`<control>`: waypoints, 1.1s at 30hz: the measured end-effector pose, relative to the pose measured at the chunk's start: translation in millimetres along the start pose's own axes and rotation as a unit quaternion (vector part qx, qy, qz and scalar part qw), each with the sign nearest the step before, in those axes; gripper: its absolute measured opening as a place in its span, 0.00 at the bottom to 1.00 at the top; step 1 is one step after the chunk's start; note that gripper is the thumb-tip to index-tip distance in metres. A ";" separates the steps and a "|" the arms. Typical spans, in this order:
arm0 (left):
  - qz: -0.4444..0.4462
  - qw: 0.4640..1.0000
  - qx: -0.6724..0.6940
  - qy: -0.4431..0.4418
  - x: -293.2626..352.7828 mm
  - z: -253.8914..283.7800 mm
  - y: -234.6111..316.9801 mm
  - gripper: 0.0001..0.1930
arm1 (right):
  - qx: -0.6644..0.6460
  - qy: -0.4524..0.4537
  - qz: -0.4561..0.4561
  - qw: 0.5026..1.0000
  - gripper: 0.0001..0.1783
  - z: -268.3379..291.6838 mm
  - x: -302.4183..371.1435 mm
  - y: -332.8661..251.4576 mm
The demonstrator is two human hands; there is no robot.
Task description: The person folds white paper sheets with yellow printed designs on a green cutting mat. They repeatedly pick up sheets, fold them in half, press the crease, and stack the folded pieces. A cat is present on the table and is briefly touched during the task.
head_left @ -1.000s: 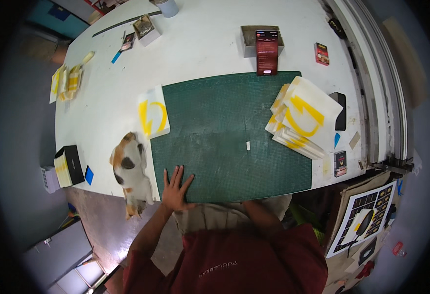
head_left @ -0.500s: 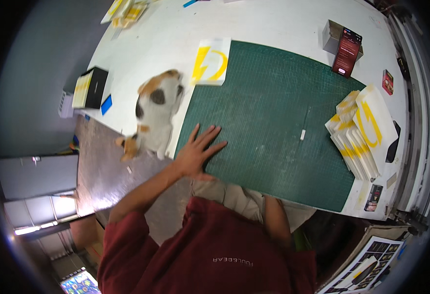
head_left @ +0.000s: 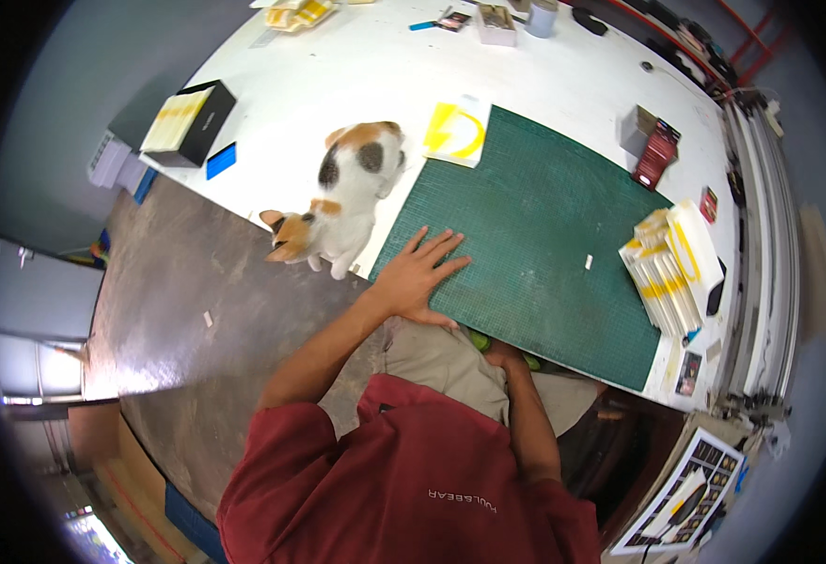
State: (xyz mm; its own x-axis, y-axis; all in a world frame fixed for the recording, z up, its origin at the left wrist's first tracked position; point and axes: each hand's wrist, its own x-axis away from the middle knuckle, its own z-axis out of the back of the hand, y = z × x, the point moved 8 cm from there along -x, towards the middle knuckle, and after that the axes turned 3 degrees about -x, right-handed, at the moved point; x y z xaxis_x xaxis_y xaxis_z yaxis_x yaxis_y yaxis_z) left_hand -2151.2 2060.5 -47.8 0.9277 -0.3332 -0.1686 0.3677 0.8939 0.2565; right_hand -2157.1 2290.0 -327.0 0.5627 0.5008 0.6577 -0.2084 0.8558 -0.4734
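Note:
My left hand (head_left: pixel 421 275) lies flat with spread fingers on the near left corner of the green cutting mat (head_left: pixel 535 226). It holds nothing. My right hand (head_left: pixel 504 354) is down by my lap at the table's front edge, its fingers mostly hidden beneath the edge. To the left of the mat, a white, orange and black cat (head_left: pixel 347 197) crouches at the table's edge, its head out over the floor. A small white piece (head_left: pixel 589 262) rests on the mat. A white and yellow packet (head_left: pixel 457 133) overlaps the mat's far left corner.
A stack of white and yellow packets (head_left: pixel 662 273) leans on the mat's right side. Behind it, a phone (head_left: pixel 657 155) is propped on a grey box (head_left: pixel 636 130). On the table's left stand a black box of packets (head_left: pixel 201 127) and a blue card-like item (head_left: pixel 221 161).
The view has shifted, showing more of the table's far side. The cat's head is turned more outward over the floor. More of my right hand shows; my left hand stays flat on the mat.

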 end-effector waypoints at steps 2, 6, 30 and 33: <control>0.013 1.000 0.012 0.010 7.4 2.9 -4.7 0.56 | 0.021 0.060 0.003 0.998 0.60 2.3 5.5 -7.1; 0.008 0.997 0.054 0.045 2.8 9.9 -8.0 0.51 | 0.062 0.116 0.002 0.991 0.56 -1.3 14.6 2.4; 0.168 0.977 -0.018 0.131 -112.9 -4.1 -73.0 0.43 | -0.045 0.145 -0.002 0.988 0.48 2.6 27.2 -7.5; 0.142 0.988 -0.031 0.056 -56.5 -23.2 9.9 0.41 | -0.106 0.115 0.030 0.987 0.41 16.2 37.1 -32.0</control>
State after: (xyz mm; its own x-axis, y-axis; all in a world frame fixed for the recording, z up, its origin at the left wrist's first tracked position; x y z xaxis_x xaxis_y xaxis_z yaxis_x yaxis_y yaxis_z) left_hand -2201.5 2095.2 -57.8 0.9785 -0.0338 -0.2033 0.0854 0.9643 0.2507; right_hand -2142.5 2283.3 -277.9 0.7267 0.4859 0.4856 -0.0884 0.7672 -0.6353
